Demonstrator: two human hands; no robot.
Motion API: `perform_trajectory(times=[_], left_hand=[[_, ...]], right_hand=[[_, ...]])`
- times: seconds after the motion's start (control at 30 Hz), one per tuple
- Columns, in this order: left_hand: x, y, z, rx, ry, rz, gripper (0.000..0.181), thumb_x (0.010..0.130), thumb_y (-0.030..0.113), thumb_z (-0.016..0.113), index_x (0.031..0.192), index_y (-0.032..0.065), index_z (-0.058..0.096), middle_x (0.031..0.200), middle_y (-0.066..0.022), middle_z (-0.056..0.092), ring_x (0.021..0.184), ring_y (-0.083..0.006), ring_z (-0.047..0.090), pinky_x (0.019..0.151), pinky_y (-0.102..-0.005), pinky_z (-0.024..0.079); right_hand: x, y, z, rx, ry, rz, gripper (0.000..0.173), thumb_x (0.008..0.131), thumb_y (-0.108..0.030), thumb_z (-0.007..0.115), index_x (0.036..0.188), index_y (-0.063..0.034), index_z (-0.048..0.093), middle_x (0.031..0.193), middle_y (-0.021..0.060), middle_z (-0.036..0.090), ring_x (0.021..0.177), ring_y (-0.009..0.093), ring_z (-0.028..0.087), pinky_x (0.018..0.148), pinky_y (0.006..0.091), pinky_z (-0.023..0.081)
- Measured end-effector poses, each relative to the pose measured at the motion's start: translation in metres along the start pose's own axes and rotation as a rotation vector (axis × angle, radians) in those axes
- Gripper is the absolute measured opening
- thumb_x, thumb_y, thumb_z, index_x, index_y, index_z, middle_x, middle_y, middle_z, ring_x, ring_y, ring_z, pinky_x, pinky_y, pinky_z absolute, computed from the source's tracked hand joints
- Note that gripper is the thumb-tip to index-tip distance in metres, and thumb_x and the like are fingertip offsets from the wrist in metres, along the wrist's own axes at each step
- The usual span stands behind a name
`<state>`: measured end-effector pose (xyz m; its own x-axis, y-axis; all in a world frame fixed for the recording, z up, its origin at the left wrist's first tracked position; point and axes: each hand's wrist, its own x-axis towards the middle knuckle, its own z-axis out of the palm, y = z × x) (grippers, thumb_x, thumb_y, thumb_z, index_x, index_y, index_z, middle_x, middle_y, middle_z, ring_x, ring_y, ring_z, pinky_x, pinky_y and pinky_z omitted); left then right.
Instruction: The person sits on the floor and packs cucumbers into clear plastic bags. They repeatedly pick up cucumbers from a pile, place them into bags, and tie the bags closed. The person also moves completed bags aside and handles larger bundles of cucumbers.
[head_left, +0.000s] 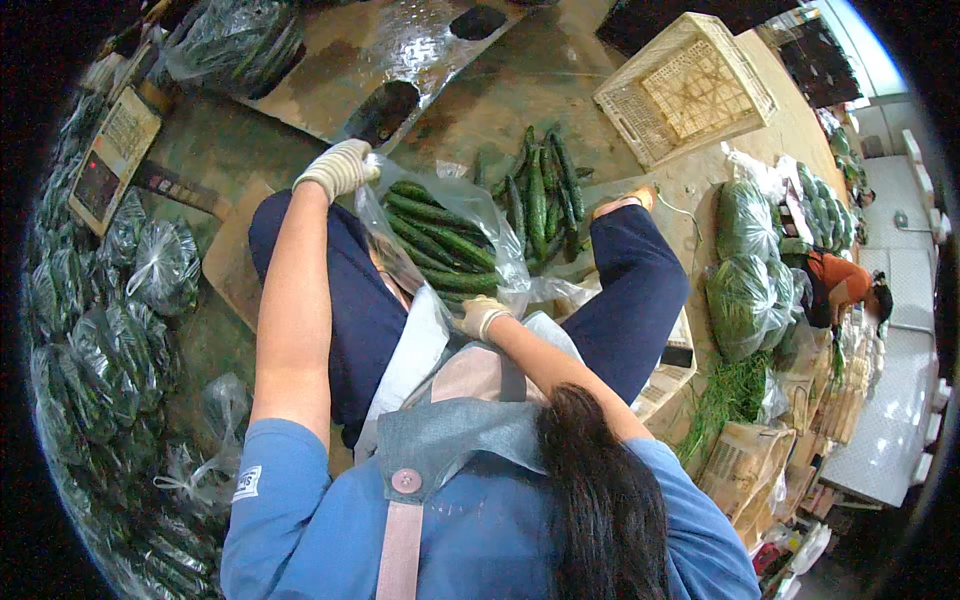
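A clear plastic bag (517, 262) lies between my knees with its mouth spread. Several long green cucumbers (442, 236) rest side by side inside it. My left hand (337, 169), in a striped knit glove, grips the bag's far left edge. Closer to my body, my gloved right hand (482, 316) has its fingers curled on the near edge of the bag, below the cucumbers. Just beyond the bag, a loose pile of cucumbers (538, 191) lies on a plastic sheet on the floor.
A digital scale (114, 161) stands at the left. Many filled plastic bags (112, 360) cover the left side. An off-white plastic crate (690, 90) lies ahead on the right. Large bags of green produce (742, 300) stand at the right, near a bending person (840, 281).
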<state>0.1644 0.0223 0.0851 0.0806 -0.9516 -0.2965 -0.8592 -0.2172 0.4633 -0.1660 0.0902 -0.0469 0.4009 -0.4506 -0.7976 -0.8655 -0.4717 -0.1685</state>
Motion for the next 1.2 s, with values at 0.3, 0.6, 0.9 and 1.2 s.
perform_trajectory(times=[0.3,0.6,0.9,1.2], left_hand=[[-0.004,-0.012,0.027,-0.010,0.028,-0.035,0.048,0.071,0.028,0.068,0.105,-0.0064,0.061,0.095,-0.0206,0.066,0.089,-0.0322,0.064,0.080,-0.0377,0.048],[-0.013,0.055,0.038,-0.549,-0.183,-0.005,0.037,0.083,0.031,0.062,0.097,-0.0031,0.063,0.083,-0.0069,0.065,0.076,-0.0149,0.058,0.072,-0.0300,0.047],[-0.074,0.081,-0.006,-1.317,-0.070,-0.091,0.026,0.087,0.029,0.058,0.090,0.0039,0.060,0.077,-0.0014,0.059,0.060,-0.0099,0.052,0.054,-0.0252,0.043],[-0.063,0.066,0.011,-1.140,-0.029,-0.245,0.013,0.083,0.016,0.064,0.089,0.0042,0.066,0.082,-0.0007,0.063,0.074,-0.0072,0.056,0.064,-0.0239,0.046]], right_hand=[[-0.072,-0.004,-0.071,0.085,1.093,-0.370,0.082,0.062,-0.027,0.076,0.135,-0.0110,0.042,0.129,0.0175,0.046,0.118,0.034,0.044,0.100,0.0452,0.034],[-0.013,0.146,0.006,1.157,0.355,0.212,0.057,0.074,-0.040,0.071,0.109,0.0024,0.057,0.087,0.0166,0.065,0.073,0.032,0.064,0.072,0.0432,0.052],[-0.113,0.053,-0.122,2.080,0.204,-0.527,0.030,0.093,-0.038,0.052,0.082,-0.0105,0.056,0.061,-0.0018,0.049,0.053,0.012,0.043,0.049,0.0273,0.036],[-0.124,0.048,-0.103,2.056,0.181,-0.403,0.044,0.093,-0.043,0.052,0.108,-0.0031,0.059,0.076,-0.0014,0.052,0.069,0.009,0.048,0.063,0.0251,0.039]])
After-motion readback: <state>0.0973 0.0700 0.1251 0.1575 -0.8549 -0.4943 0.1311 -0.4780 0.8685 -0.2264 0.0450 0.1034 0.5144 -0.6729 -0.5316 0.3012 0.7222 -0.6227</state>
